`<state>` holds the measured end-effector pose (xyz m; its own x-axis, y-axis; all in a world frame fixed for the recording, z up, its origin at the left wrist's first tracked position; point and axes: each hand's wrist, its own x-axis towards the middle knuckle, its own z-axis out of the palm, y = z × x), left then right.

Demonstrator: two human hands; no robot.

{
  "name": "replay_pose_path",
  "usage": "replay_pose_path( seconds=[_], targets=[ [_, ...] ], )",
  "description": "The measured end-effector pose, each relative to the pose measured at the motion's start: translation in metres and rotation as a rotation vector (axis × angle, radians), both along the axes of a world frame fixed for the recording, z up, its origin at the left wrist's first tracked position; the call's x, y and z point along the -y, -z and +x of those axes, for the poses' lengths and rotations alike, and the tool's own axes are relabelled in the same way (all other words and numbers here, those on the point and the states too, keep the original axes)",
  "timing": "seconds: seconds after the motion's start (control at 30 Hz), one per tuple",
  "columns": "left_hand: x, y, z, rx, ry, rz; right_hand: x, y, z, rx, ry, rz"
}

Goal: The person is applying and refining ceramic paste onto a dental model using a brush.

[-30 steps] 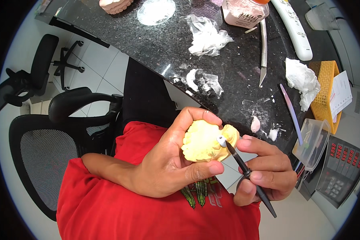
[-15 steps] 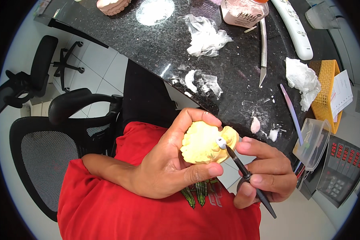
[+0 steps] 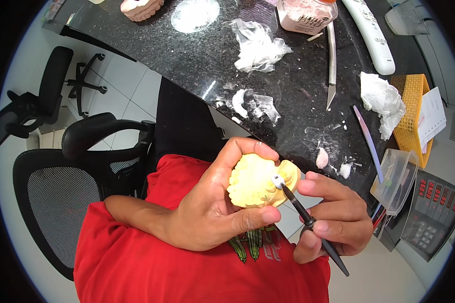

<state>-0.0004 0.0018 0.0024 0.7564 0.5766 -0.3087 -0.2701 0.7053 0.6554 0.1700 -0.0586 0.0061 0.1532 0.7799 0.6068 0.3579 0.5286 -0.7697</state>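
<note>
My left hand point(image 3: 207, 207) is closed round a yellow plaster dental model point(image 3: 252, 181), thumb along its near edge and fingers behind it, tooth side up. On the model's right side sits a small whitish-grey piece point(image 3: 278, 181) with a dark hole in it. My right hand point(image 3: 336, 219) pinches a slim black hand tool point(image 3: 303, 212) between thumb and fingers. The tool slants up to the left, and its tip touches or nearly touches the whitish piece. Both hands are held over my lap, just off the counter's edge.
On the black speckled counter point(image 3: 197, 60) lie crumpled tissues point(image 3: 258, 48), white scraps point(image 3: 258, 105), a knife point(image 3: 331, 76), a lilac stick point(image 3: 368, 141) and a small pink piece point(image 3: 322, 158). A jar of pink powder point(image 3: 306, 17), a yellow basket point(image 3: 407, 118) and a clear box point(image 3: 395, 177) stand around.
The tool and my right hand have shifted very slightly left at the whitish piece. My grip on the model looks the same.
</note>
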Motion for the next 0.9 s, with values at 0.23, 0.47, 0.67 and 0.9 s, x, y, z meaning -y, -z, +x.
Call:
replay_pose_path(
  seconds=[0.23,0.47,0.67,0.9],
  targets=[
    [0.0006,-0.0005,0.0009,0.005,-0.019,-0.019,-0.0009,0.0002,-0.0007,-0.003,0.010,0.006],
    [-0.0004,-0.0033,0.0015,-0.011,-0.013,-0.037,-0.0008,0.0004,-0.0003,0.012,0.018,0.008],
    [0.0001,-0.0030,0.0009,-0.022,-0.021,-0.032,0.0039,0.0025,0.0048,0.001,-0.102,-0.006],
    [0.0003,-0.0028,0.0009,-0.024,-0.027,-0.044,-0.0001,0.0012,-0.0004,-0.018,0.016,0.004]
  ],
)
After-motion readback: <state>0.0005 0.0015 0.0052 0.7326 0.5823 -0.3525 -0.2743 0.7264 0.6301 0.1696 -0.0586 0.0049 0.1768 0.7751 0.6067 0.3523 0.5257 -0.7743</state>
